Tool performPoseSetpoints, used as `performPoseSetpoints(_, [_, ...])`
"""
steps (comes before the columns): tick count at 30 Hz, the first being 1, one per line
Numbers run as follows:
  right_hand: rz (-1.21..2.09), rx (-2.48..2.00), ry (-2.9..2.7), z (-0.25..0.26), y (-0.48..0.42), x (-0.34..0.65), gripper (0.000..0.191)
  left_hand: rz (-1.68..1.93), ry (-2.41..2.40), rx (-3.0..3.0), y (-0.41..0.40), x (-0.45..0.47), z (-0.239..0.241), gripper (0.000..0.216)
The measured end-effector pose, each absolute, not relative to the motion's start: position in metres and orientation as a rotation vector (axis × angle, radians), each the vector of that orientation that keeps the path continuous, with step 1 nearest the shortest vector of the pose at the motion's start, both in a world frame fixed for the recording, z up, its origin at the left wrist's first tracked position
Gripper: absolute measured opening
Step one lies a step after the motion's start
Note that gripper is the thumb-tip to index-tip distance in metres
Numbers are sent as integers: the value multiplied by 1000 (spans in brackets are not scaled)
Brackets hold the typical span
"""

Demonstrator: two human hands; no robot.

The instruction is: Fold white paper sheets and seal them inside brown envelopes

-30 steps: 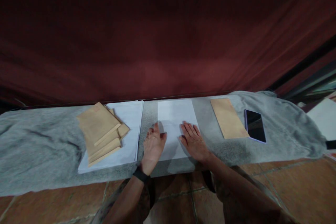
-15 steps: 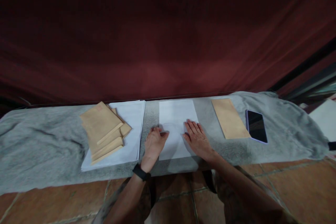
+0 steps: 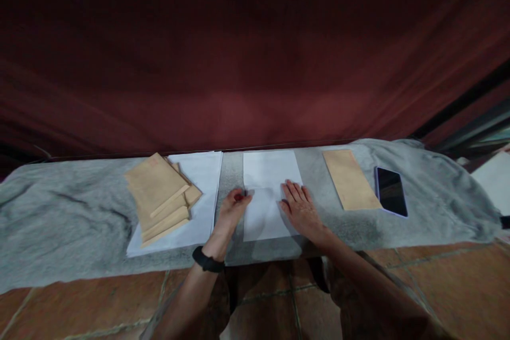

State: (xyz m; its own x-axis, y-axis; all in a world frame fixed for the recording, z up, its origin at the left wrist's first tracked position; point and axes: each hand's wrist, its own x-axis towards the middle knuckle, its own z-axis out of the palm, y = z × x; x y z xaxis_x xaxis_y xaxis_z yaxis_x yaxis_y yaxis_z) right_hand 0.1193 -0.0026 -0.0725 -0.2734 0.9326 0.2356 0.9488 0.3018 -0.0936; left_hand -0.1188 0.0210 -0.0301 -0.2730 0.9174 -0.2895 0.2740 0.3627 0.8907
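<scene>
A white sheet of paper (image 3: 265, 167) lies in front of me on the grey cloth, with a faint line across its middle. My right hand (image 3: 300, 210) rests flat on its right side, fingers stretched out. At the sheet's left edge, my left hand (image 3: 231, 210) has its fingers curled, thumb and forefinger pinched at the paper. A dark band circles the left wrist. Left of that hand is a stack of white paper (image 3: 205, 186), partly covered by several brown envelopes (image 3: 157, 183). Another brown envelope (image 3: 350, 178) lies to the right of my right hand.
A phone (image 3: 391, 191) in a purple case lies at the right, touching the single envelope's lower corner. Grey cloth (image 3: 67, 218) covers the long narrow surface. Behind it hangs a dark red curtain (image 3: 239, 111). Floor tiles (image 3: 95, 303) show below the front edge.
My left hand has drawn slightly left and up, toward the sheet's left edge, and its thumb and forefinger have come closer together. My right hand stays flat on the sheet.
</scene>
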Motion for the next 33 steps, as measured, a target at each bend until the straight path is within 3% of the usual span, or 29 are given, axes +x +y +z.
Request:
performPoseSetpoints(5, [-88,-1724,-2319,-71,-2,119,53,900,1665,990,22,-121,-24,40])
performPoseSetpoints(16, [4,-1668,-2324,-67,-7,117,54,692,1726,1191,21,-121,-37,9])
performPoseSetpoints(28, [100,-1593,-2385,-63,-14,103,54,401,1714,1281,6,-128,-17,7])
performPoseSetpoints(33, [66,-1622,-2360,-65,-5,99,53,208,2150,1618,1,-124,-5,18])
